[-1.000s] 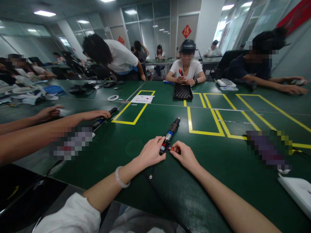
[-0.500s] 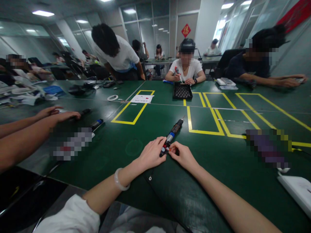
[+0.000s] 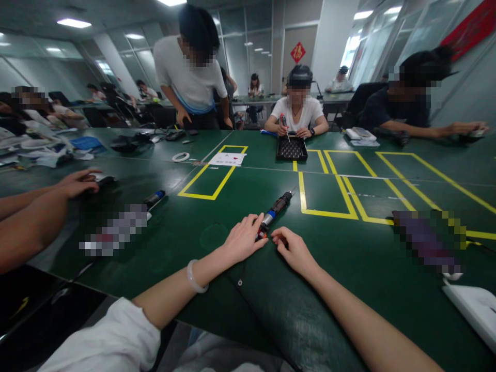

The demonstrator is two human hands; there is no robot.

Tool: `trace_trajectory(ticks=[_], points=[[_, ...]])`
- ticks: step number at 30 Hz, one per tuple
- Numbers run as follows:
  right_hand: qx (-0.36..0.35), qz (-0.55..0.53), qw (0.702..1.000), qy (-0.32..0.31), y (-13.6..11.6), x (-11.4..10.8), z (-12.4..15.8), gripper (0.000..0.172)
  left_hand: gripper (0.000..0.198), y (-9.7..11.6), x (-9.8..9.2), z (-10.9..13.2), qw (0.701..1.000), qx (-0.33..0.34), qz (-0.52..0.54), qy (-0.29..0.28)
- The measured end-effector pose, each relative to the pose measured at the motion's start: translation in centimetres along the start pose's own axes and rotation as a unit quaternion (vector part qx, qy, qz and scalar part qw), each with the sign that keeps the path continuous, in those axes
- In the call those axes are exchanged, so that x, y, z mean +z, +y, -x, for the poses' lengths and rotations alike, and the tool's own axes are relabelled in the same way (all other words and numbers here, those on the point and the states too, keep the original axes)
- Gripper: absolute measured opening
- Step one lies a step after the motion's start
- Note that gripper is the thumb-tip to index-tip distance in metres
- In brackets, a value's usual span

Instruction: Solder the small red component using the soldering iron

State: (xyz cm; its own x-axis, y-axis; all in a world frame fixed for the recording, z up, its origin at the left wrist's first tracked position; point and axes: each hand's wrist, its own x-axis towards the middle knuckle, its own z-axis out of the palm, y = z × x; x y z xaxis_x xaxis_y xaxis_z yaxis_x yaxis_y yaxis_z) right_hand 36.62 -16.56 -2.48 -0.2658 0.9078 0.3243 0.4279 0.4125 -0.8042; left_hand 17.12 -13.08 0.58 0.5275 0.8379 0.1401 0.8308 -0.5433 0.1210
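A slim electric screwdriver [image 3: 276,208] with its casing partly off lies slanted on the green table, its bit pointing away to the right. Blue and silver parts show along its body, and small red or orange pieces show at its near end. My left hand [image 3: 243,239] is closed over that near end, the fingers along one side and the thumb on the other. Just right of it, my right hand [image 3: 293,249] is curled with its fingertips drawn together, apart from the tool. Whatever those fingertips hold, if anything, is too small to make out.
Yellow tape outlines [image 3: 329,212] mark the green table [image 3: 186,320]. A white paper sheet [image 3: 227,159] and a tape roll [image 3: 180,157] lie beyond. Another screwdriver [image 3: 155,197] is at left, near a co-worker's hands [image 3: 83,183]. Opposite, a person works over a black tray [image 3: 292,149].
My right hand has drawn slightly away from the screwdriver's near end. My left fingers have shifted a little on it. The standing person opposite has straightened up, and the left co-worker's hands have pulled back.
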Motion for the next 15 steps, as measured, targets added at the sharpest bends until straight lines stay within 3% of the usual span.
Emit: trace_trajectory(ticks=[6, 15], points=[[-0.006, 0.010, 1.000, -0.006, -0.3, -0.3, 0.1, 0.024, 0.068, -4.9, -0.4, -1.7, 0.999, -0.041, -0.021, -0.010], [-0.010, 0.028, 0.999, -0.014, -0.3, -0.3, 0.1, 0.022, 0.066, -17.8, -1.7, -4.8, 0.981, -0.181, -0.057, -0.032]])
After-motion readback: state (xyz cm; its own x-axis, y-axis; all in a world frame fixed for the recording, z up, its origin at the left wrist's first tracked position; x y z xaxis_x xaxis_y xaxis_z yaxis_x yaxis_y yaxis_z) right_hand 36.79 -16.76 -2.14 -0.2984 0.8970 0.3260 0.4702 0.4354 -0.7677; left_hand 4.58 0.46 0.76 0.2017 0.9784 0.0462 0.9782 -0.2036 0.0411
